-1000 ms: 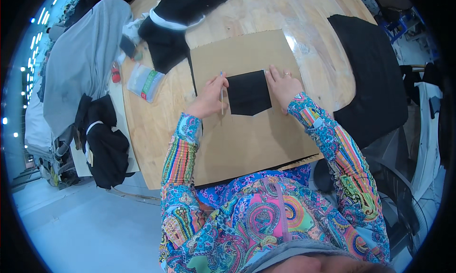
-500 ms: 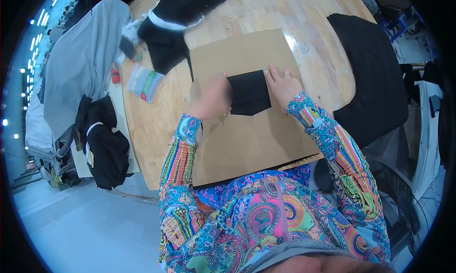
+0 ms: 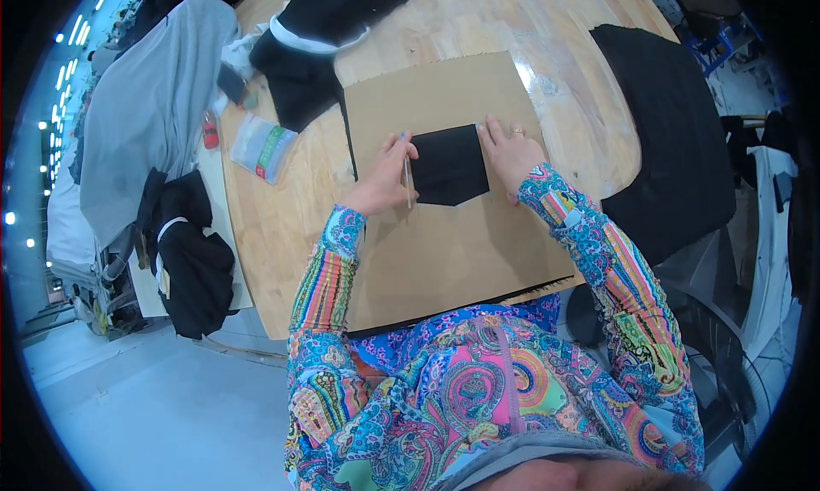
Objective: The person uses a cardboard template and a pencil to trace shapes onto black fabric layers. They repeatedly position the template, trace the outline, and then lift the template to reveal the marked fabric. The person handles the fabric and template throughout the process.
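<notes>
A black pocket-shaped fabric piece [image 3: 450,166], pointed at its near edge, lies flat on a brown paper or card sheet [image 3: 453,260]. At its left edge, my left hand [image 3: 389,177] pinches a thin, pale pen-like stick [image 3: 407,179] between thumb and fingers, the stick pointing away from me. My right hand [image 3: 514,156] rests by the right edge, its fingers stretched out and the fingertips at the far right corner of the fabric. Dark cloth shows along the left and near edges of the sheet.
The wooden table [image 3: 581,98] carries more black fabric [image 3: 670,141] at right and a black piece with a white band [image 3: 299,73] at far left. A clear plastic packet [image 3: 263,149] and a small red object [image 3: 209,131] lie left. Grey cloth [image 3: 162,115] hangs beyond; a fan [image 3: 709,354] stands right.
My left hand was blurred by motion and covered the left edge of the fabric; now it is sharper, and the stick shows plainly. My right hand stays in place.
</notes>
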The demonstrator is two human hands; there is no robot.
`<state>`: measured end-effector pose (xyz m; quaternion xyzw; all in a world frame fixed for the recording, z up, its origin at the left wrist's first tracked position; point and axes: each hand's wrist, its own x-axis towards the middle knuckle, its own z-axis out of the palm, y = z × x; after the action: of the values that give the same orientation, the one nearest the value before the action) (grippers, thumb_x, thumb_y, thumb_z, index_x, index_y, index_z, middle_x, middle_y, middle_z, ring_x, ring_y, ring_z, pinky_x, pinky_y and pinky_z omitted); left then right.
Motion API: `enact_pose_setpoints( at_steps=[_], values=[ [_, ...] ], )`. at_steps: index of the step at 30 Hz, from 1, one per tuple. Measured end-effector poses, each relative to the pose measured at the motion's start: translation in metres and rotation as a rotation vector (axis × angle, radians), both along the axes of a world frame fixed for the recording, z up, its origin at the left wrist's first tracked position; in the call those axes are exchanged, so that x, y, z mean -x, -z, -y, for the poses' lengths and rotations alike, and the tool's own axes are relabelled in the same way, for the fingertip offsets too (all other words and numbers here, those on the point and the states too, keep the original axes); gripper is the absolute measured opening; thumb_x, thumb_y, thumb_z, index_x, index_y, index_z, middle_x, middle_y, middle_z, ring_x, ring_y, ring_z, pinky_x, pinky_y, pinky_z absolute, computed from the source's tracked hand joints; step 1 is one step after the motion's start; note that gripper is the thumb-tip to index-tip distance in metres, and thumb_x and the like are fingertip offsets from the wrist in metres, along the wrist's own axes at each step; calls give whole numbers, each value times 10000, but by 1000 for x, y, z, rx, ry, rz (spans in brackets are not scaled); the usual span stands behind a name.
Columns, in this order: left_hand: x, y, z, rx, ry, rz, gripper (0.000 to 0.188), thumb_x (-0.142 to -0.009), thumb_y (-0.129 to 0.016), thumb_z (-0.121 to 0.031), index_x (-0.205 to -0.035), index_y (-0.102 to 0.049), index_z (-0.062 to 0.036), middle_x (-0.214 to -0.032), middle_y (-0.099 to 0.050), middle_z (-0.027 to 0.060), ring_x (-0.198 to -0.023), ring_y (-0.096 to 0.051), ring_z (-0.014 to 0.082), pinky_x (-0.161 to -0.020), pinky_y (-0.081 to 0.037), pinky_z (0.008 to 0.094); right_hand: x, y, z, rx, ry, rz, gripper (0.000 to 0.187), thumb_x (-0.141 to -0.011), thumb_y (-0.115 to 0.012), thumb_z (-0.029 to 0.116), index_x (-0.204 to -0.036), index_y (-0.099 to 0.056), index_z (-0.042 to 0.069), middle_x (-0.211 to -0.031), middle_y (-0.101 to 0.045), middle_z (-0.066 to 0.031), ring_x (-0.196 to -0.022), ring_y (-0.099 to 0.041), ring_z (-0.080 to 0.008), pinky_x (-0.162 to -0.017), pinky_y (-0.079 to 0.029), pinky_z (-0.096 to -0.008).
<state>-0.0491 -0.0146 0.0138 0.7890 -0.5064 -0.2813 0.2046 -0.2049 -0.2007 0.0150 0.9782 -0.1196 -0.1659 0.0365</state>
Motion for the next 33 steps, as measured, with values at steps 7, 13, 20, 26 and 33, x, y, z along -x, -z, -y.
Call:
enact_pose_setpoints(
  at_steps=[7,13,20,26,33],
  values=[
    [-8,-2,-4,187,-150,-246,496,-656,-720,-30,-1016,-382,-70,-1426,-247,247,-1332,-223,381,-1071,-261,395,-5,-5,0,-54,27,-93,1124,-489,-834,126,-1408,-191,56,-1463,-200,-125,-1212,-384,-388,-902,-469,-356],
    [-1,19,-53,191,-704,226,340,-710,-704,-75,-929,-446,-39,-1037,-563,172,-894,-581,284,-709,-470,370,7,-15,3,-119,41,-41,1051,-487,-829,83,-1380,-275,57,-1441,-259,-128,-1175,-432,-370,-874,-480,-349],
    [30,14,-78,242,-901,51,292,-717,-717,-106,-856,-469,-38,-682,-535,68,-627,-545,203,-581,-445,330,33,2,8,-338,148,208,901,-478,-820,70,-1270,-392,45,-1341,-371,-132,-1184,-426,-359,-885,-481,-394],
    [28,14,-78,370,-956,-27,261,-722,-707,-67,-830,-471,-40,-660,-522,58,-599,-521,173,-567,-439,317,39,12,11,-368,144,286,820,-496,-806,60,-1233,-445,46,-1332,-377,-133,-1202,-402,-349,-921,-457,-385],
    [29,22,-73,258,-914,108,259,-721,-706,-60,-828,-470,-46,-650,-516,58,-589,-514,179,-565,-434,317,34,3,10,-365,160,196,871,-497,-814,94,-1274,-421,64,-1370,-357,-128,-1227,-376,-331,-952,-431,-378]
  ],
)
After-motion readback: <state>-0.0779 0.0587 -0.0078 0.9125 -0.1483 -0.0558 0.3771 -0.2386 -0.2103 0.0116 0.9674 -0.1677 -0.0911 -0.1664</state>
